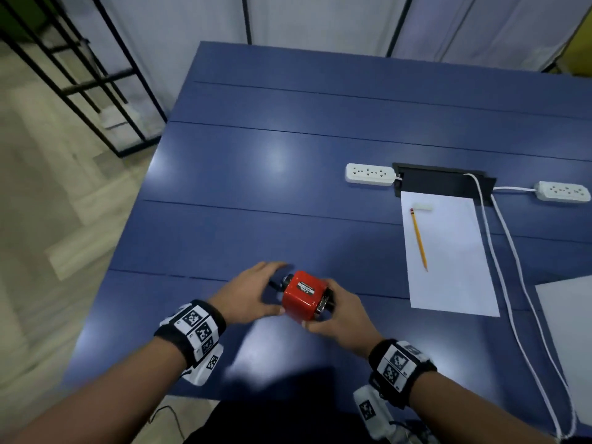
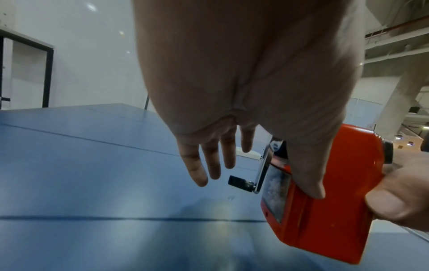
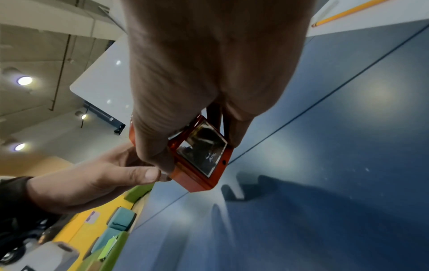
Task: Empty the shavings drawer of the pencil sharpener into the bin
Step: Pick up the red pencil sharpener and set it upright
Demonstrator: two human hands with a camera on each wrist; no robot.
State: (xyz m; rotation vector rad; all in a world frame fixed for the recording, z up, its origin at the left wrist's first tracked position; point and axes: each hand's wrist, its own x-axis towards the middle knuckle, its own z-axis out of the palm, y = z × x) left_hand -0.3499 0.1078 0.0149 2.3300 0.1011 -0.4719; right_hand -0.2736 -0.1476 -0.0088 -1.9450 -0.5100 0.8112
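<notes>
I see the pencil sharpener (image 1: 304, 296) at lower centre of the head view with a glossy red shell, a bright metal crank arm (image 2: 263, 172) and a clear, shiny plastic drawer window (image 3: 202, 148). The blue table (image 1: 288, 161) looks smooth and semi-gloss, mirroring lamps. At right lies matt white paper (image 1: 448, 251).

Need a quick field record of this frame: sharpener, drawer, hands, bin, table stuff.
sharpener: red pencil sharpener, off the blue table, tilted
drawer: clear drawer not yet pulled out, shavings inside
right hand: right hand grips sharpener
left hand: left hand thumb on sharpener, fingers straight
crank: crank on left end
bin: not in view
other: pencil on paper; two power strips
</notes>
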